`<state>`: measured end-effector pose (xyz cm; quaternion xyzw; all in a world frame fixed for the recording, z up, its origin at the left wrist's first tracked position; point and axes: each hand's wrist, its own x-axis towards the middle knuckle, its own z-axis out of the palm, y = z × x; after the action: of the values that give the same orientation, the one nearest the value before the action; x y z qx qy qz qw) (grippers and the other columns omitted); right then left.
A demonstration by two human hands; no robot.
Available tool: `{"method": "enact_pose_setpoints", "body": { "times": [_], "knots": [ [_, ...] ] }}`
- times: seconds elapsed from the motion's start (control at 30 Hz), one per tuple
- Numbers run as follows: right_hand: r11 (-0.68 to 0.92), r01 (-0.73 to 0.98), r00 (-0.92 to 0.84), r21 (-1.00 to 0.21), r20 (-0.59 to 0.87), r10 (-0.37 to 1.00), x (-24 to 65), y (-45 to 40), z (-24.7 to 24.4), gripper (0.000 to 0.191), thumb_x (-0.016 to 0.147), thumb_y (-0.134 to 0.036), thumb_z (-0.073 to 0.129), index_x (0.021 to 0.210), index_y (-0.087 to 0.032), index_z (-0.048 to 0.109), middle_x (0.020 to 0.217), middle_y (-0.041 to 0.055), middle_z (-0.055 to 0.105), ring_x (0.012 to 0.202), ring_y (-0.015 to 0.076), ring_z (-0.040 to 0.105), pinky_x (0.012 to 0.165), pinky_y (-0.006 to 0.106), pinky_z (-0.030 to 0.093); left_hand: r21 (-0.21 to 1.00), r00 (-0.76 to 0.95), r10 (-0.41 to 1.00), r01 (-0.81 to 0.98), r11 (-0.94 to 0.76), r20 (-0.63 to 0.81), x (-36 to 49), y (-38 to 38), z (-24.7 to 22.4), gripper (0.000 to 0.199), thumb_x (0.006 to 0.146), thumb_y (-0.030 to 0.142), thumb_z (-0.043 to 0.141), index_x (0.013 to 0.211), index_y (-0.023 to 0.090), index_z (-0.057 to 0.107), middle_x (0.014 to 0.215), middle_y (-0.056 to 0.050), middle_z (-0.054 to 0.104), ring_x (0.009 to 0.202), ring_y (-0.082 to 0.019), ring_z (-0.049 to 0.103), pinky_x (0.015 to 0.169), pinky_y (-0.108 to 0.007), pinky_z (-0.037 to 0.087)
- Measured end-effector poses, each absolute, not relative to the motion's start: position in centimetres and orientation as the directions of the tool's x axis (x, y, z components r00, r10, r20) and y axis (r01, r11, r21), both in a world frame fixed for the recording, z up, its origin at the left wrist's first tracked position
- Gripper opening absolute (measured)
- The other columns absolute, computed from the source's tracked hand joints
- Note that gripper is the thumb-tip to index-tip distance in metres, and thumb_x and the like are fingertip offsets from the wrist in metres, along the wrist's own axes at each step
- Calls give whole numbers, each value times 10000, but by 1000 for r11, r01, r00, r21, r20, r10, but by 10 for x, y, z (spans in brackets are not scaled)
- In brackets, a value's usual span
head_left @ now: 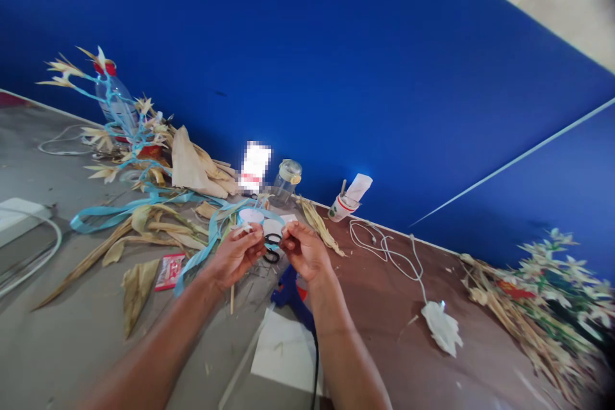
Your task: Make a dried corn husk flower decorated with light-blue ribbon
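Pinching thumb to fingers, the left hand (240, 253) has a small white scrap (243, 228) at its fingertips, held up over the table (192, 346); the right hand (303, 248) is just beside, fingers drawn in close, though I cannot tell what they grip. Black-handled scissors (273, 244) show between the hands, with a blue glue gun (291, 295) by the right forearm, and dry husks (163, 227) and blue ribbon (103, 219) off to the left.

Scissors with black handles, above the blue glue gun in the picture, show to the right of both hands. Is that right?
Not quite: the head view shows the black-handled scissors between the left hand and right hand, above the blue glue gun in the picture.
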<state>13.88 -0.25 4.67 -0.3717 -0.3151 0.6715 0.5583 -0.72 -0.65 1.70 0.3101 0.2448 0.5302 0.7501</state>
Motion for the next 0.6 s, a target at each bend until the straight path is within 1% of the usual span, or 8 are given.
{"method": "enact_pose_setpoints", "body": {
  "times": [0.07,0.1,0.13,0.2,0.27,0.37,0.47,0.6],
  "knots": [
    [-139,-501,-68,-854,-122,990,141,-1,46,242,570,-269,784,551,-166,567,544,-44,542,448,42,357,441,197,299,843,223,972,-508,177,-70,-5,-4,11,232,665,280,758,734,151,577,641,39,470,565,-76,401,534,-211,344],
    [-119,-484,-44,-867,-112,993,141,-1,46,240,567,-269,784,546,-164,569,537,-44,542,447,42,357,433,197,281,869,192,979,-471,151,-65,-3,-4,8,237,666,278,754,789,159,590,696,29,509,593,-83,422,540,-214,340],
    [-99,-462,-19,-881,-102,995,140,0,45,237,567,-272,781,543,-162,572,531,-44,543,447,42,357,428,199,267,873,181,982,-470,128,-46,-1,-4,5,226,697,301,725,824,168,595,707,29,509,599,-89,420,542,-219,340],
    [-73,-416,19,-906,-89,996,139,0,44,232,577,-283,771,539,-158,579,523,-44,542,448,44,360,429,205,250,850,207,978,-515,114,-5,1,-4,3,182,743,315,676,805,166,592,720,21,506,630,-97,425,577,-225,358],
    [-63,-386,33,-920,-81,996,137,0,44,229,592,-290,759,537,-157,581,522,-45,541,450,45,365,438,210,243,792,218,976,-601,113,27,3,-6,5,166,770,313,645,772,157,588,709,14,493,652,-99,423,612,-225,373],
    [-61,-368,26,-928,-76,997,136,-1,44,219,608,-287,746,539,-157,584,530,-45,546,450,45,364,449,216,238,718,213,976,-687,111,52,3,-8,11,146,782,283,641,783,145,595,649,22,455,619,-92,389,591,-217,359],
    [-51,-352,27,-935,-65,998,135,-2,43,212,622,-290,738,547,-159,590,527,-42,551,453,51,364,454,217,242,678,227,972,-725,123,66,3,-9,15,125,777,242,660,845,158,596,619,35,447,582,-84,365,566,-210,335],
    [-71,-350,25,-934,-85,996,133,-3,43,207,615,-288,742,558,-157,591,523,-44,547,451,51,362,453,212,246,671,243,968,-729,135,69,3,-10,14,123,774,231,678,809,162,583,649,25,488,608,-83,400,603,-212,352]
  ]
}}
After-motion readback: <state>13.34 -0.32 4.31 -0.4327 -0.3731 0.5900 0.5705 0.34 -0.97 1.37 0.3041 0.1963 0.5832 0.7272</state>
